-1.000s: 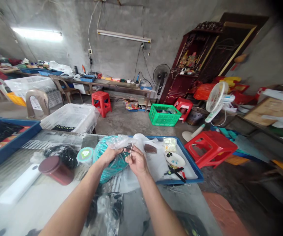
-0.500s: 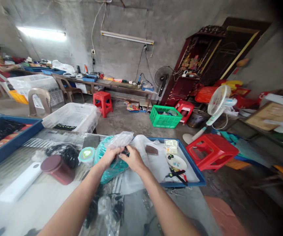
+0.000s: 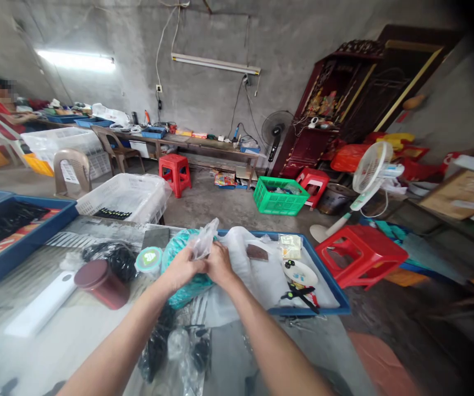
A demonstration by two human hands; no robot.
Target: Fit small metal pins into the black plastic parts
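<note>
Head view: the left hand (image 3: 182, 268) and right hand (image 3: 219, 263) meet above the bench (image 3: 76, 330), both grips closed on a small clear plastic bag (image 3: 203, 245) held over a teal bundle (image 3: 179, 275), beside the blue tray (image 3: 323, 275). The thin film looks slippery; a loose pinch could let it drop among the clutter.

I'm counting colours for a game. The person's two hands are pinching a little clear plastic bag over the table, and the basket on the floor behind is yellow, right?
Nearly. In the head view the left hand and right hand do pinch the clear plastic bag, but the basket on the floor is green, not yellow.
</note>
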